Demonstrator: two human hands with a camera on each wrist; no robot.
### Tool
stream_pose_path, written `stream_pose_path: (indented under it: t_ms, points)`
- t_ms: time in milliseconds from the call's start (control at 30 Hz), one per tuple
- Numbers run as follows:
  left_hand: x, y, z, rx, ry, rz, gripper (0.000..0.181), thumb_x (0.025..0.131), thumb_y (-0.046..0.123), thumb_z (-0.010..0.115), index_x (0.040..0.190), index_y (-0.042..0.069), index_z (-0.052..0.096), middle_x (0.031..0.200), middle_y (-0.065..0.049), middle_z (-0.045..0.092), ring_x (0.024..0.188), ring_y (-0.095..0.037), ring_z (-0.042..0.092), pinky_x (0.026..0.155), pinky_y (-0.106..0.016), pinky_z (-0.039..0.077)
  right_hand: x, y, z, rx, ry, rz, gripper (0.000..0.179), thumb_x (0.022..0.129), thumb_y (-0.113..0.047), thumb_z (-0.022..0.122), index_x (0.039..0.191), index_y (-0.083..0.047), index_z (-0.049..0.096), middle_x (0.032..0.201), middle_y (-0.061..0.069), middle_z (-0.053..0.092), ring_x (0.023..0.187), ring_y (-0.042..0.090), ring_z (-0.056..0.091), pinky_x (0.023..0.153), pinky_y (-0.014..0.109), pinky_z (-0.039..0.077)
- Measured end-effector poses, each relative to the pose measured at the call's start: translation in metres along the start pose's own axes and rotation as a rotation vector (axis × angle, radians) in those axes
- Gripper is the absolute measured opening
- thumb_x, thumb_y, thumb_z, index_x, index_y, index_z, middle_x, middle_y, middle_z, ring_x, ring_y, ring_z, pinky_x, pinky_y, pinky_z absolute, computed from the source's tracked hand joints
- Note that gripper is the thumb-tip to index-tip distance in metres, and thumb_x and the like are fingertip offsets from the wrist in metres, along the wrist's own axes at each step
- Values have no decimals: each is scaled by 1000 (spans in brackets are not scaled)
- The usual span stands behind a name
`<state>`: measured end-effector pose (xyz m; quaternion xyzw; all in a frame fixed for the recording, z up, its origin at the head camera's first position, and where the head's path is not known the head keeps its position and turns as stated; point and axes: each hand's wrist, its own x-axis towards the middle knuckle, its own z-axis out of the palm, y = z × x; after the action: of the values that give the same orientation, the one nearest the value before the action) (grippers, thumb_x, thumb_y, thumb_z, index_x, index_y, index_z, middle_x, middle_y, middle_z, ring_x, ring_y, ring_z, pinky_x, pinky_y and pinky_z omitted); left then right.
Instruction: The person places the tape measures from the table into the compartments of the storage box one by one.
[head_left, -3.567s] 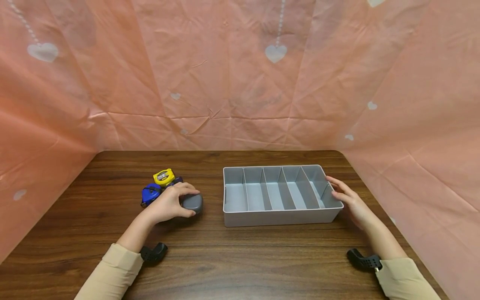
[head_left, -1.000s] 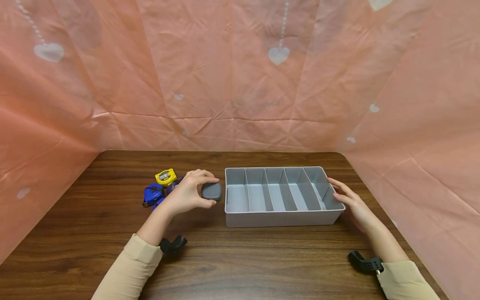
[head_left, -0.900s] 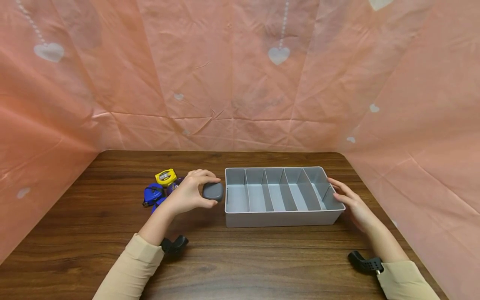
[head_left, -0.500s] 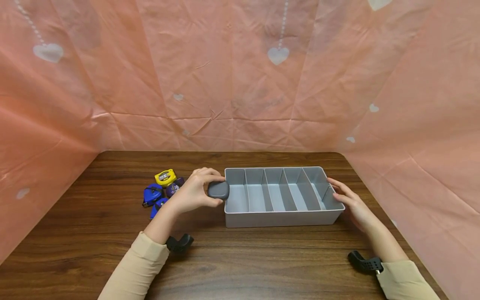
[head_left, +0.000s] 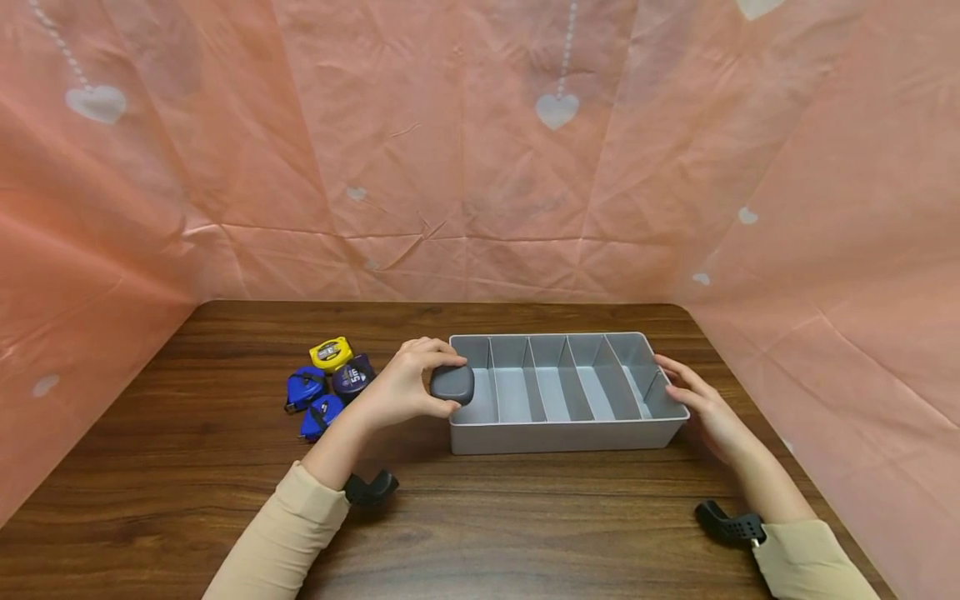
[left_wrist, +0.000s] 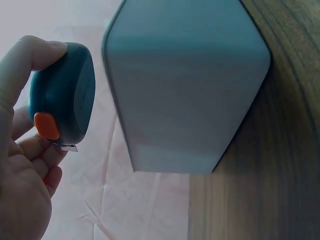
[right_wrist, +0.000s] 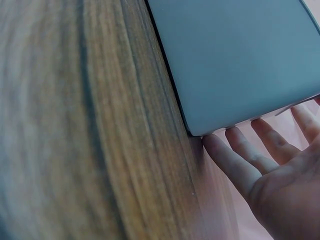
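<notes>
In the head view my left hand [head_left: 405, 382] grips a dark grey tape measure [head_left: 452, 385] between thumb and fingers, above the left end of a grey divided box [head_left: 562, 438]. The left wrist view shows the tape measure's orange button [left_wrist: 46, 125] and a bit of metal tip below it, level with the box's outer wall [left_wrist: 185, 100]. My right hand [head_left: 708, 412] rests at the box's right end. In the right wrist view its straight fingertips [right_wrist: 215, 144] touch the box's end wall. The box's narrow compartments hold nothing.
Left of the box lie a yellow tape measure [head_left: 331, 354], a purple one [head_left: 352, 378], and two blue ones, one farther left [head_left: 305, 387] and one nearer [head_left: 321, 416]. The wooden table [head_left: 525, 533] is surrounded by pink cloth [head_left: 480, 167] with hearts.
My left hand lifted the grey tape measure away from the others and moved it right, now over the box's left rim. The right hand has stayed at the box.
</notes>
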<state>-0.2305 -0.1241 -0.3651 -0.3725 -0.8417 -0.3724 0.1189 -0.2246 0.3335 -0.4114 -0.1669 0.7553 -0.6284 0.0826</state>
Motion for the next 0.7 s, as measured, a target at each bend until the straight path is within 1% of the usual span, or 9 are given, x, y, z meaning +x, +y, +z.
stream_pose_path:
  t_ms: [233, 367, 533, 700]
  points:
    - [0, 0, 10, -2, 3, 18, 53, 62, 20, 85, 111, 5, 71, 108, 4, 60, 103, -15, 50, 94, -42, 32, 1, 0, 0, -6, 1, -3, 49, 104, -16, 35, 152, -17, 25, 144, 24, 18, 117, 11, 40, 86, 24, 43]
    - [1, 2, 15, 1, 6, 11, 53, 63, 21, 86, 112, 5, 71, 108, 3, 60, 102, -14, 50, 94, -42, 32, 1, 0, 0, -7, 3, 4, 49, 104, -16, 36, 152, -18, 26, 144, 23, 19, 117, 12, 40, 85, 25, 44]
    - [2, 4, 20, 14, 0, 0, 53, 64, 21, 86, 112, 4, 71, 107, 2, 59, 99, -14, 50, 90, -40, 32, 0, 0, 0, -13, 6, 7, 49, 104, -16, 36, 152, -19, 26, 144, 21, 20, 117, 12, 40, 85, 25, 44]
    - [3, 5, 26, 15, 2, -9, 53, 63, 20, 87, 111, 4, 71, 106, 2, 60, 101, -16, 50, 89, -40, 33, 0, 1, -1, -13, 4, 9, 49, 104, -17, 36, 152, -19, 26, 143, 20, 20, 117, 14, 39, 85, 26, 44]
